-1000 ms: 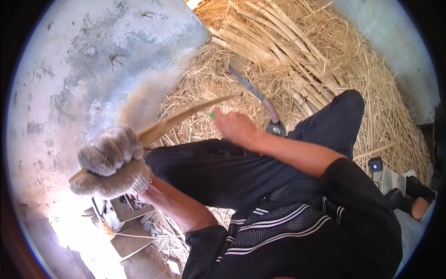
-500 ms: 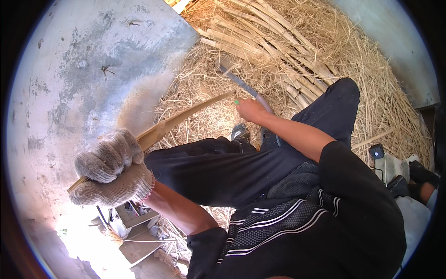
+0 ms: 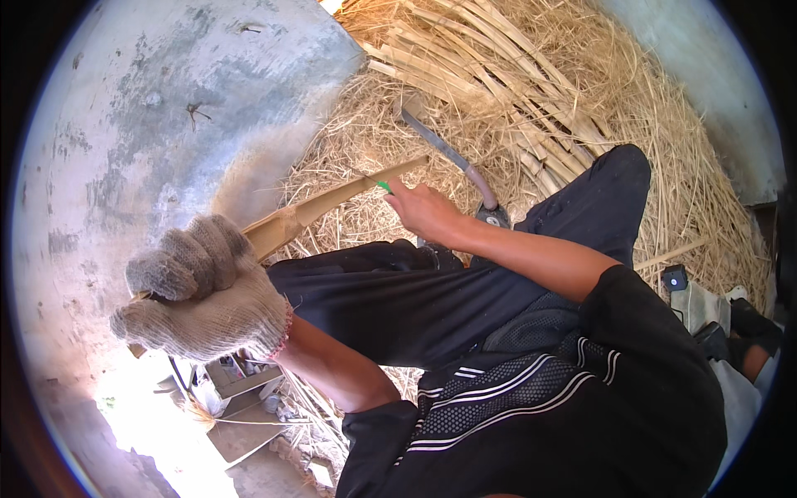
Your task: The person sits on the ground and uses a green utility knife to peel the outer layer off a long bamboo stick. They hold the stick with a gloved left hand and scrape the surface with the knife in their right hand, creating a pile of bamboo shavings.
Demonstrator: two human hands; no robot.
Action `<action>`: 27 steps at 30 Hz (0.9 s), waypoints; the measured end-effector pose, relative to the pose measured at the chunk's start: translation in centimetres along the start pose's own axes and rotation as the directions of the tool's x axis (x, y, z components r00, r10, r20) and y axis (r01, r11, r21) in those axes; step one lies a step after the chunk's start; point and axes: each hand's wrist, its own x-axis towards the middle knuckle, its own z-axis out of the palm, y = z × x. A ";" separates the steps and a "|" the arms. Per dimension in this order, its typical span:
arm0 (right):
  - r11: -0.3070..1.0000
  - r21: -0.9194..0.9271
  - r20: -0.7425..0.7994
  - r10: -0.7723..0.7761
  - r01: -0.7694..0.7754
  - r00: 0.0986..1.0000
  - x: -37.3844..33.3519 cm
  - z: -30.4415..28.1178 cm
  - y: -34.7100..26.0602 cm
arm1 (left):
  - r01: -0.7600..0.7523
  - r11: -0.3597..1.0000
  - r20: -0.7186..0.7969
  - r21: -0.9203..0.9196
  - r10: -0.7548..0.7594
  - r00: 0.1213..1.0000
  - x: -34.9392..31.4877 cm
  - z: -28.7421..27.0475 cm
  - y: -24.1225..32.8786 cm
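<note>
My left hand [image 3: 203, 290], in a grey knitted glove, is closed round the lower end of a split bamboo strip [image 3: 328, 202]. The strip slants up to the right, and a node shows partway along it. My bare right hand [image 3: 423, 214] is closed on a small green-handled tool [image 3: 383, 187], probably a knife. Its thin dark end reaches the strip near the far tip; most of the handle is hidden in my fist. Just beyond that hand a curved blade with a pale handle [image 3: 448, 153] lies on the shavings.
Fine shavings [image 3: 664, 166] cover the floor ahead, with a bundle of split bamboo strips [image 3: 506, 108] on top. A stained pale wall [image 3: 174, 124] stands close on the left. Boxes and scraps [image 3: 241, 390] lie below my left arm. Another person's leg [image 3: 754, 361] shows at the right edge.
My right hand has moved left and slightly down, from past the strip's tip to beside the strip, and the green tool shows more. My left hand still grips the strip.
</note>
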 end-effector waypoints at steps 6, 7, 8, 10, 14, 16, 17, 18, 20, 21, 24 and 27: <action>0.963 0.268 0.098 -0.054 0.026 0.994 -0.7 -2.4 -5.7 | -0.014 1.000 -0.001 0.010 0.015 1.000 0.7 -1.5 -0.1; 0.952 0.305 0.076 -0.061 0.035 0.995 -1.0 -2.7 -5.7 | -0.003 1.000 0.021 -0.012 0.004 1.000 0.8 -1.6 -0.1; 0.957 0.291 0.091 -0.041 0.013 0.995 -1.2 -2.7 -5.3 | -0.009 1.000 0.025 -0.024 0.009 1.000 0.9 -1.6 -0.1; 0.965 0.260 0.122 0.005 -0.037 0.992 -1.6 -2.3 -4.1 | -0.014 0.999 0.031 -0.049 0.016 0.999 0.9 -1.6 -0.3; 0.960 0.234 0.063 -0.173 0.155 0.983 -2.3 -2.7 -4.3 | 0.023 0.996 0.060 -0.086 -0.018 0.998 0.7 -1.2 -0.2; 0.961 0.222 0.022 -0.176 0.166 0.984 -3.1 -3.2 -5.6 | 0.024 0.994 0.117 -0.108 -0.012 0.993 0.6 -1.0 -0.1; 0.972 0.198 0.041 -0.134 0.123 0.990 -3.0 -3.0 -5.4 | 0.032 0.993 0.099 -0.112 -0.020 0.995 0.6 -0.9 -0.1; 0.981 0.174 0.059 -0.092 0.080 0.994 -2.9 -2.6 -4.7 | 0.039 0.993 0.082 -0.116 -0.029 0.996 0.5 -0.7 -0.1; 0.995 0.101 0.067 -0.023 0.016 0.998 -2.8 -1.8 -2.4 | 0.051 0.992 0.071 -0.118 -0.042 0.997 -0.1 0.4 -0.1; 0.998 0.058 0.061 -0.004 0.000 0.998 -2.5 -1.4 -0.7 | 0.050 0.993 0.076 -0.109 -0.042 0.996 -0.5 1.2 0.0; 0.992 0.122 0.085 -0.015 0.005 0.996 -3.1 -3.4 -4.0 | 0.054 0.994 0.194 -0.099 -0.034 0.980 -0.3 0.2 0.0; 0.976 0.184 0.018 -0.119 0.114 0.993 -4.6 -4.5 -6.4 | 0.066 0.990 0.217 -0.122 -0.038 0.975 -0.3 0.2 -0.1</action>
